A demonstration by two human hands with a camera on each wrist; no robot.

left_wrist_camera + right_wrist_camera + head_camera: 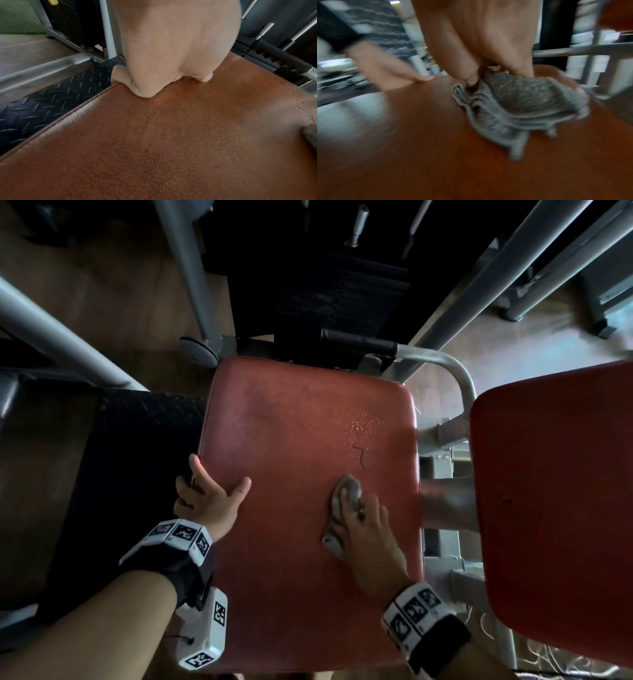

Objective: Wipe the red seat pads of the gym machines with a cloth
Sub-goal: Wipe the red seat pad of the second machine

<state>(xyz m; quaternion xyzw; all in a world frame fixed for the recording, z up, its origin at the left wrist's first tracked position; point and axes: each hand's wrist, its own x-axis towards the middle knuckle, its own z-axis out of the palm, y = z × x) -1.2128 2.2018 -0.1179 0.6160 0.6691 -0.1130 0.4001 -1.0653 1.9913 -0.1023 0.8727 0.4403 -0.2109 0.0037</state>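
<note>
A worn red seat pad [291,440] fills the middle of the head view, with water droplets [363,426] on its far right part. My left hand [209,494] grips the pad's left edge, thumb on top and fingers over the side; the left wrist view shows my left hand [163,75] pressed on the pad [171,135]. My right hand [363,518] holds a bunched grey cloth [346,498] down on the pad, just below the droplets. In the blurred right wrist view my right hand [488,60] pinches the cloth [522,102] on the pad [419,148].
A second red pad [555,508] stands close on the right. A black weight stack [325,285] and a black handle [359,342] sit beyond the seat. Grey frame tubes [496,278] slant at both sides. A black tread plate [137,457] lies to the left.
</note>
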